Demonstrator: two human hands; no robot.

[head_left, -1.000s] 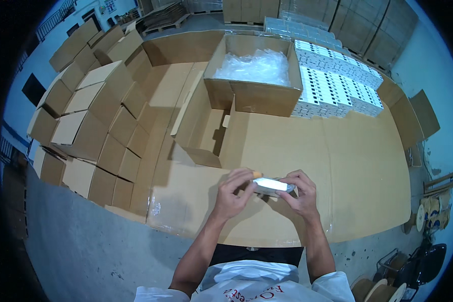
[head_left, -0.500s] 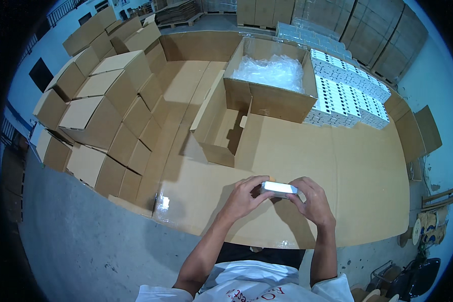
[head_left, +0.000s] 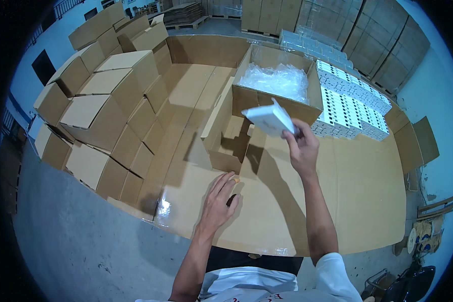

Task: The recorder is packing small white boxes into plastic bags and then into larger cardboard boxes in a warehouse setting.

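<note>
- The right hand point(head_left: 301, 148) is up in the middle of the frame. Its fingers are closed on one corner of a small flat white box point(head_left: 270, 119), and the box tilts in the air.
- The white box hangs just in front of the big open carton point(head_left: 277, 100) in the upper middle of the frame. It is not inside yet.
- That carton has crinkly clear plastic bags point(head_left: 277, 80) in it.
- The left hand point(head_left: 220, 199) lies low in the middle, on the brown cardboard table top point(head_left: 357, 201). Its fingers are bent down around something small and dark. I cannot tell what it is, or if the hand really grips it.
- Just past the left hand sits a small open brown box point(head_left: 231, 146) with its flaps up.
- To the right of the big carton, many white boxes point(head_left: 350, 105) stand in neat rows.
- On the left side of the frame, closed brown cartons point(head_left: 100, 116) are piled in a long slope.
- I think the step in hand is carrying the white box away to be put down somewhere near the cartons.
- The next move would need a steady hold on that corner, since the box is only pinched at one end and could slip or swing.
- The right hand would also need to lift the box clear of the carton's front wall.
</note>
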